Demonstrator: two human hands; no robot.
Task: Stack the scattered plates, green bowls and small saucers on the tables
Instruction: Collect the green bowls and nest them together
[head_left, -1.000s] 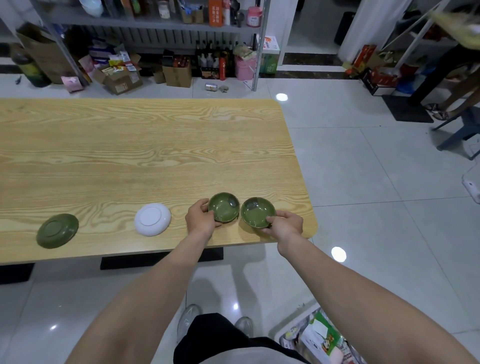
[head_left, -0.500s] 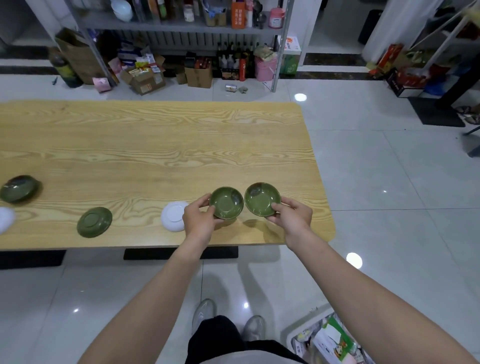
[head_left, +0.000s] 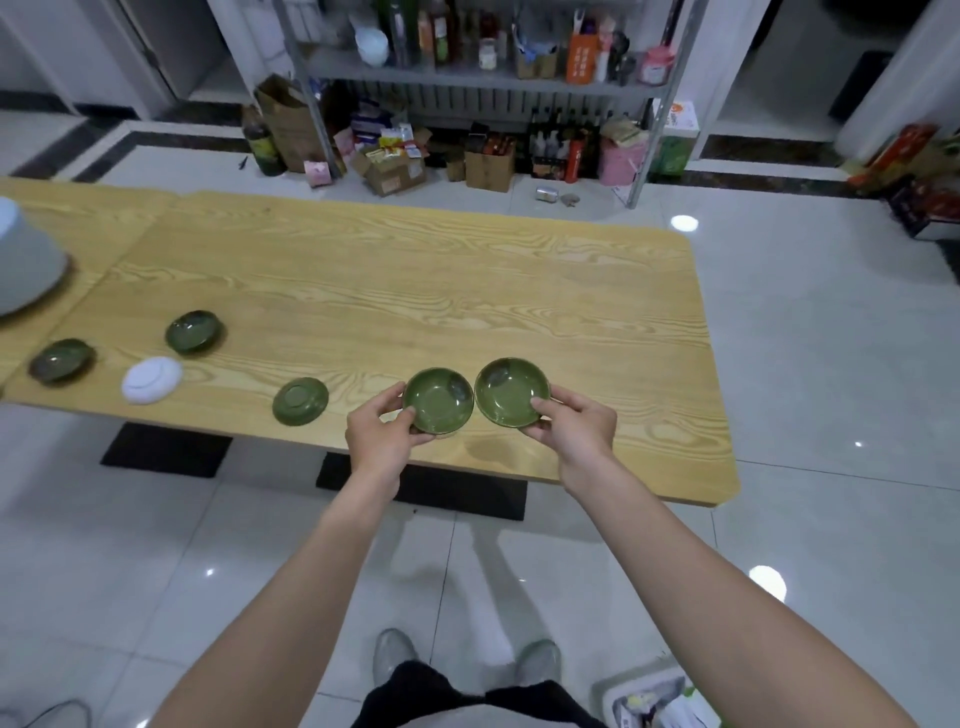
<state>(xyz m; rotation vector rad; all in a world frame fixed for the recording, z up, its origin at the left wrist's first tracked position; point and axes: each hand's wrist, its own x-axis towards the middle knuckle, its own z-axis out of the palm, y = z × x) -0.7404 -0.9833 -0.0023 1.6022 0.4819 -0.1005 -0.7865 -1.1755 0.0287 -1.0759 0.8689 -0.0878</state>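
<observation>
Hands are working over the near edge of the table (head_left: 467, 291), toward its near right corner. The left hand (head_left: 382, 434) is gripping a first green bowl (head_left: 439, 401), thumb curled over the rim and fingers tucked underneath. The right hand (head_left: 574, 423) is pinching a second green bowl (head_left: 511, 392) the same way, thumb lying inside the rim. Both bowls are sitting upright side by side, rims touching or very nearly so. Judging by the shadows on the wood below, they are hovering just off the surface.

Further left along the near edge, a green saucer (head_left: 300, 401) is lying upside down, alone. Toward the near left corner, a white saucer (head_left: 151, 379) is resting overturned too. Slightly deeper in, a third green bowl (head_left: 193, 332) is standing near the left edge, and a fourth green bowl (head_left: 61, 360) is sitting across the seam on the adjoining table. Behind it, a large white object (head_left: 23, 265) is showing only partly, so I cannot tell what it is.

Stacking is seemingly just getting started: no finished pile is showing anywhere. The pair in hand is probably about to be nested, and four loose pieces are waiting apart.
</observation>
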